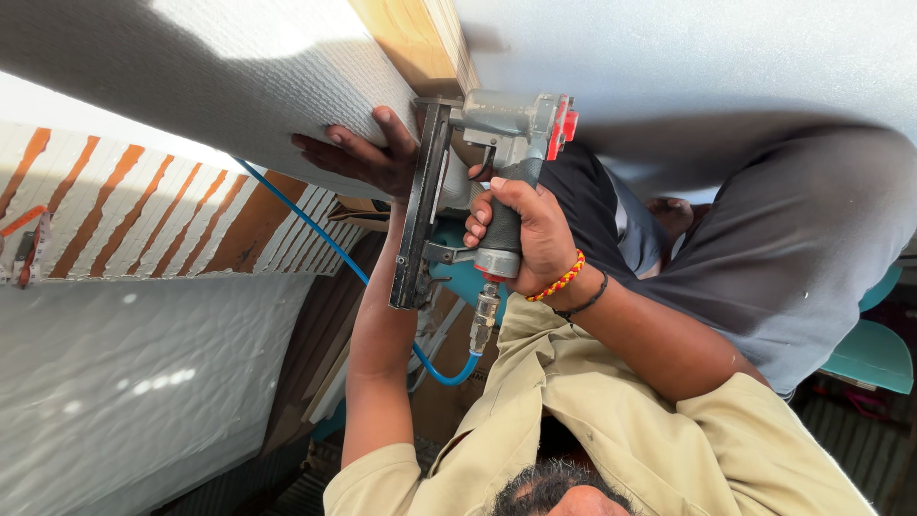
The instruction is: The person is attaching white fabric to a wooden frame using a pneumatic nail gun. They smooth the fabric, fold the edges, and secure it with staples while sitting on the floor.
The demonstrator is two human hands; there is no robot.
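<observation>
The right hand (530, 234) grips a stapler (478, 172), its nose against white fabric (287, 86) at a wood frame (420, 38). The left hand (368, 153) presses the fabric flat, fingers spread. Stapling appears underway; firing calls for taut fabric.

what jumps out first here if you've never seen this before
The grey pneumatic staple gun in the middle, gripped by the right hand and pressed up to a wooden edge. Beside it the left hand lies flat on white textured fabric. A blue air hose curls from the tool's base.
</observation>
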